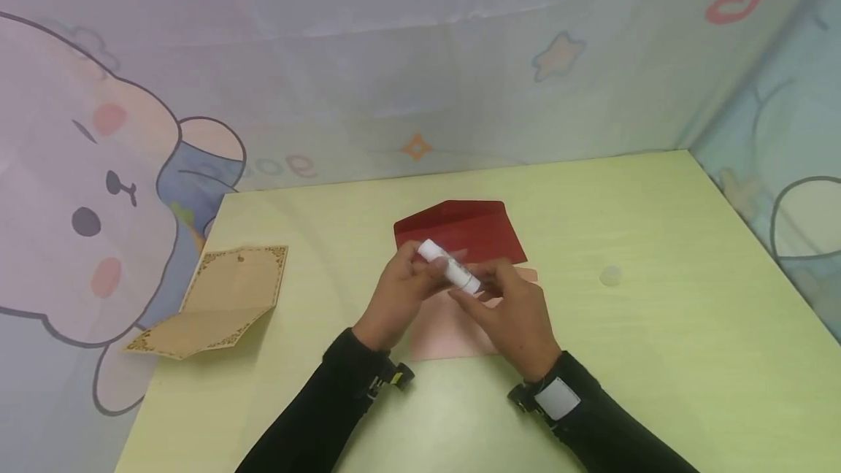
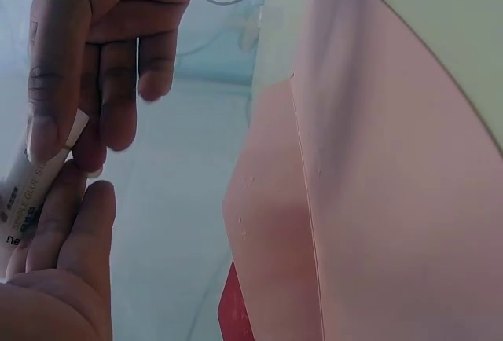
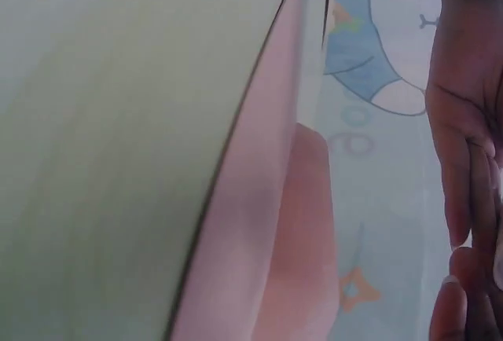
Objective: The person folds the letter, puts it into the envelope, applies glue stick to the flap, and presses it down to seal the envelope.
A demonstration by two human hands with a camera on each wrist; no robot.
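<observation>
A white glue stick [image 1: 450,266] sits crosswise between my two hands, lifted just above the pink envelope [image 1: 447,331] that lies on the yellow-green table [image 1: 657,327]. My left hand [image 1: 402,290] curls its fingers round the capped end of the stick; my right hand [image 1: 509,312] pinches the other end between thumb and fingertips, and the left wrist view shows the printed label of the tube caught between those fingers [image 2: 47,133]. Both hands are therefore closed on the same tube, neither one free.

The envelope's dark red flap [image 1: 463,228] stands open, pointing away from me, with the pale body beneath my wrists. From the right wrist view I get only the envelope's pink edge [image 3: 259,223] against the tabletop and the side of the other hand.

I judge the step in hand to be uncapping or readying the glue, with nothing yet applied: I see no glue on the flap. The next move, as I read it, calls for the two hands to pull or twist apart along the tube, then for one hand to steady the envelope while the other brings the tip to the flap's edge.

Well to the left lies a folded tan card with a lacy border [image 1: 220,301]; a small clear disc [image 1: 610,276] rests to the right. Cartoon-printed cloth [image 1: 98,188] walls the desk.
</observation>
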